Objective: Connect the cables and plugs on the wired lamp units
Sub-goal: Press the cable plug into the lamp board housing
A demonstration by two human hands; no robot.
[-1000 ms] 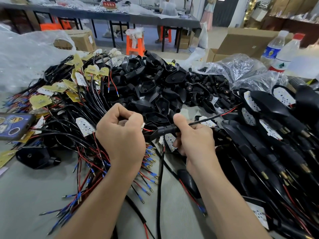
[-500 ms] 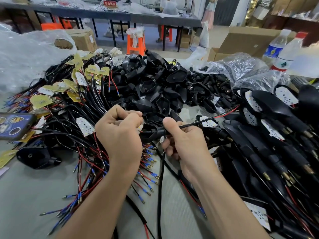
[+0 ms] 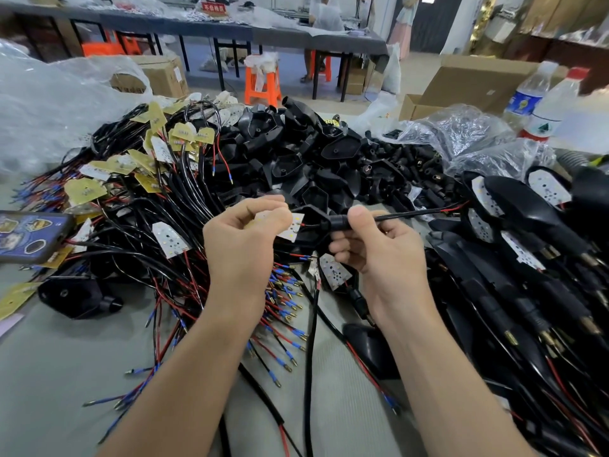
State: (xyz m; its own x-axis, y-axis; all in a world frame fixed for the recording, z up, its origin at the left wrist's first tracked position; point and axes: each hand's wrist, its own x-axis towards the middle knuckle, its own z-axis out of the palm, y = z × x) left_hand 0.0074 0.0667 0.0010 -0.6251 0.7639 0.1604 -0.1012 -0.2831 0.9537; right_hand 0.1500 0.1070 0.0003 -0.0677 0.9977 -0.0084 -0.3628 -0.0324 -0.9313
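My left hand (image 3: 245,245) pinches a small white LED board (image 3: 291,225) between thumb and fingertips. Short red and black wires run from the board into a black lamp housing (image 3: 313,222). My right hand (image 3: 379,245) grips the housing's black tubular stem (image 3: 339,222), thumb on top. From the stem a black cable (image 3: 412,213) trails off to the right and ends in red and black wire. Both hands hover above the heap at mid-table, close together.
A pile of wired LED boards (image 3: 148,179) lies to the left, loose black housings (image 3: 296,153) behind, assembled lamp units (image 3: 534,258) to the right. A phone (image 3: 29,232) lies at the left edge. Two water bottles (image 3: 540,100) and cardboard boxes (image 3: 468,84) stand at the back right.
My left hand has uncurled and drawn the white board out into view. My right hand has shifted right along the stem, and the housing now shows between the hands.
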